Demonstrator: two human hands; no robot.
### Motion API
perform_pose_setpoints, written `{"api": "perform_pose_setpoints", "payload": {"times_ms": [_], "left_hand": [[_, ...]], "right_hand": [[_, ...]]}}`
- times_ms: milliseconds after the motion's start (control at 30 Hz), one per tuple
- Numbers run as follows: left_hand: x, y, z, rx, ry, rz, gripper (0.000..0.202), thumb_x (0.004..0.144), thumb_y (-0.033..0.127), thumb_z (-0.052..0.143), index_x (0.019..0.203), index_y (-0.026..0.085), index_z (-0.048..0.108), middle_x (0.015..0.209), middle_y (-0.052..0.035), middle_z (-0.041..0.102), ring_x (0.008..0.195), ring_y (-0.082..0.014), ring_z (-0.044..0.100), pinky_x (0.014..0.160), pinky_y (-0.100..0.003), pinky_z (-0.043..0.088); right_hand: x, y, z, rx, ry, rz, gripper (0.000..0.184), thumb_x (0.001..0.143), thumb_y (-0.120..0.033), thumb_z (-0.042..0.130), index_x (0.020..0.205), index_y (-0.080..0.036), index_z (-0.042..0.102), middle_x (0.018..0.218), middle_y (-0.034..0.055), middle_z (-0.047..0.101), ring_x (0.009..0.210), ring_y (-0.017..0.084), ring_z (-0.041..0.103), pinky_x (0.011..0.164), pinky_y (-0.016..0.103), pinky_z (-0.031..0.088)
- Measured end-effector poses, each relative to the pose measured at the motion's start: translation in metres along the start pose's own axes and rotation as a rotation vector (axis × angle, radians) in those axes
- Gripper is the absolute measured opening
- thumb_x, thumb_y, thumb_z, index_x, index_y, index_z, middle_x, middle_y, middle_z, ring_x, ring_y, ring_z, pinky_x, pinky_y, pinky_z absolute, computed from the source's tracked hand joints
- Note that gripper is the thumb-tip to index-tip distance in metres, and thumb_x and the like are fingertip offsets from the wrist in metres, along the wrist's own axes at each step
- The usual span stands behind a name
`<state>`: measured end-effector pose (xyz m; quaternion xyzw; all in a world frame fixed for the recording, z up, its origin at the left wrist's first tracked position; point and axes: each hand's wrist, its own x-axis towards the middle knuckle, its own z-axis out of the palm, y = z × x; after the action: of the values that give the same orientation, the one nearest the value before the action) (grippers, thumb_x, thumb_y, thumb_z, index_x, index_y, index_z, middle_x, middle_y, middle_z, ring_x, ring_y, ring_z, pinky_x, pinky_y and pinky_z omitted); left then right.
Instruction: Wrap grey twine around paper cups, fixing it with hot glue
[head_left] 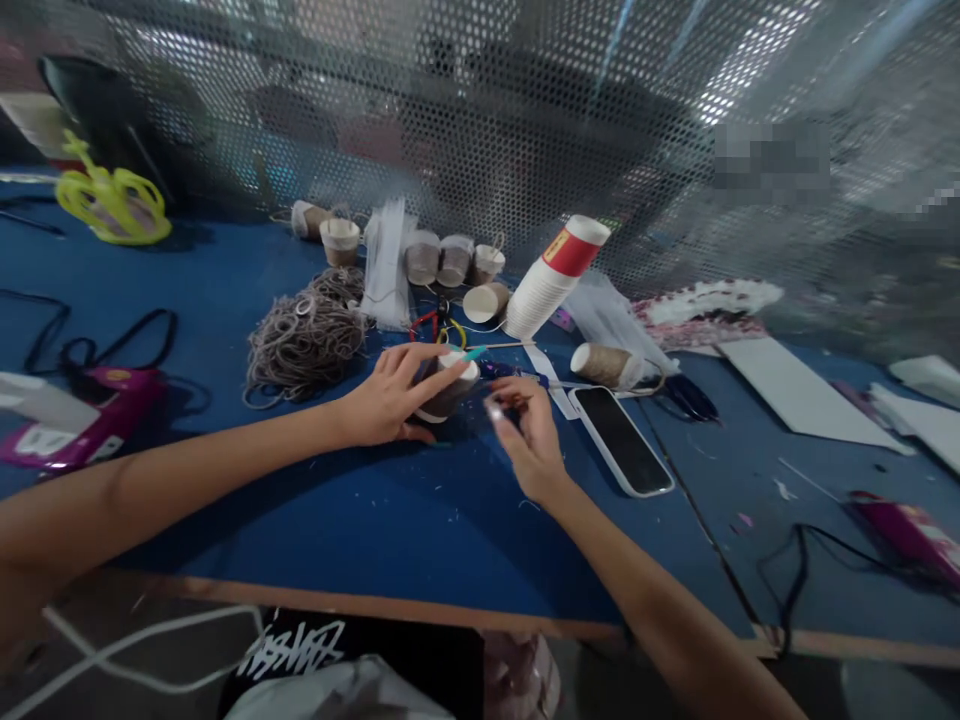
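Observation:
My left hand (386, 395) is wrapped round a small paper cup partly bound in brown twine (450, 385), which lies tilted on the blue table (360, 510). Just to its right, my right hand (529, 430) has its fingers pinched together near the cup; what they hold is too small to make out. A thin stick with a teal tip (487, 349) lies just behind the cup.
A tangle of twine (304, 340) lies left of the cup. Several twine-wrapped cups (439, 258), a stack of white paper cups (551, 275), a twine spool (604, 365), a phone (622, 440), pink glue guns (82, 420) (907, 530) and a mesh screen (525, 120) surround the hands.

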<state>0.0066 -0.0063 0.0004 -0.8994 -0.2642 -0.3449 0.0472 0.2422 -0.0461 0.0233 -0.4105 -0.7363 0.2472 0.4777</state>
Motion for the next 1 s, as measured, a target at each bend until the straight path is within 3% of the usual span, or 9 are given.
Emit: {"api": "perform_pose_setpoints", "payload": {"times_ms": [133,267,333,467,567,633,767,900,1000], "left_hand": [[0.005,-0.006,-0.010,-0.160,0.052,0.031,0.094,0.084,0.073,0.051,0.153,0.016,0.022,0.131,-0.0229,0.054,0.118,-0.0361,0.051,0.100,-0.056,0.046],[0.016,-0.012,-0.027,-0.227,0.112,-0.095,0.052,0.103,0.049,0.030,0.138,0.011,0.037,0.117,-0.0177,0.058,0.090,-0.0209,0.063,0.084,-0.038,0.055],[0.025,-0.011,-0.041,-0.046,-0.017,-0.201,0.037,0.103,0.035,0.031,0.124,0.010,0.049,0.113,-0.0180,0.060,0.081,-0.0199,0.063,0.074,-0.035,0.055],[0.040,-0.011,-0.072,0.447,-0.290,-0.476,0.029,0.095,0.011,0.037,0.112,0.004,0.059,0.115,-0.0247,0.061,0.115,-0.0378,0.057,0.085,-0.044,0.053],[0.042,-0.019,-0.086,0.514,-0.514,-0.680,0.037,0.087,0.007,0.047,0.122,-0.001,0.057,0.125,-0.0294,0.059,0.125,-0.0442,0.052,0.092,-0.050,0.050],[0.043,-0.026,-0.092,0.441,-0.633,-0.747,0.037,0.087,0.002,0.043,0.118,0.002,0.064,0.120,-0.0263,0.065,0.121,-0.0407,0.058,0.093,-0.047,0.051],[0.050,-0.036,-0.106,0.396,-0.609,-0.792,0.034,0.089,0.008,0.045,0.110,0.007,0.072,0.117,-0.0230,0.070,0.111,-0.0383,0.066,0.088,-0.045,0.052],[0.054,-0.040,-0.129,0.386,-0.527,-0.817,0.035,0.092,0.018,0.045,0.112,0.012,0.073,0.123,-0.0195,0.069,0.108,-0.0361,0.066,0.088,-0.047,0.052],[0.052,-0.042,-0.139,0.380,-0.504,-0.787,0.038,0.094,0.017,0.041,0.115,0.012,0.072,0.124,-0.0203,0.069,0.114,-0.0352,0.063,0.093,-0.048,0.050]], "right_hand": [[-0.001,0.009,0.009,-0.212,-0.009,-0.136,0.085,0.070,-0.044,0.081,0.138,-0.024,0.034,0.135,0.0170,0.045,0.125,0.033,0.051,0.101,0.055,0.048],[0.005,0.013,0.018,-0.162,-0.026,-0.018,0.109,0.061,-0.049,0.088,0.145,-0.026,0.022,0.150,0.0207,0.035,0.135,0.036,0.046,0.108,0.059,0.044],[0.010,0.013,0.021,-0.066,-0.098,0.094,0.107,0.062,-0.048,0.087,0.145,-0.026,0.023,0.141,0.0189,0.049,0.132,0.035,0.051,0.111,0.061,0.040],[0.017,0.012,0.030,0.010,-0.119,0.206,0.087,0.066,-0.041,0.084,0.136,-0.023,0.034,0.125,0.0155,0.061,0.122,0.033,0.060,0.108,0.059,0.044],[0.022,0.015,0.038,0.005,-0.067,0.181,0.078,0.069,-0.039,0.079,0.131,-0.022,0.035,0.133,0.0183,0.055,0.127,0.032,0.056,0.107,0.056,0.046],[0.026,0.017,0.042,0.002,-0.064,0.209,0.080,0.070,-0.039,0.077,0.132,-0.021,0.031,0.136,0.0198,0.052,0.128,0.032,0.055,0.107,0.056,0.046],[0.031,0.011,0.039,-0.139,-0.024,0.190,0.090,0.068,-0.047,0.077,0.137,-0.019,0.026,0.145,0.0230,0.040,0.137,0.035,0.044,0.116,0.058,0.035],[0.043,-0.018,0.026,-0.414,0.106,-0.019,0.065,0.087,-0.048,0.058,0.139,-0.018,0.032,0.144,0.0212,0.041,0.139,0.035,0.039,0.117,0.061,0.028],[0.064,-0.044,0.023,-0.546,0.021,-0.147,0.046,0.089,-0.040,0.055,0.128,-0.017,0.047,0.136,0.0188,0.052,0.134,0.034,0.043,0.114,0.059,0.031]]}}
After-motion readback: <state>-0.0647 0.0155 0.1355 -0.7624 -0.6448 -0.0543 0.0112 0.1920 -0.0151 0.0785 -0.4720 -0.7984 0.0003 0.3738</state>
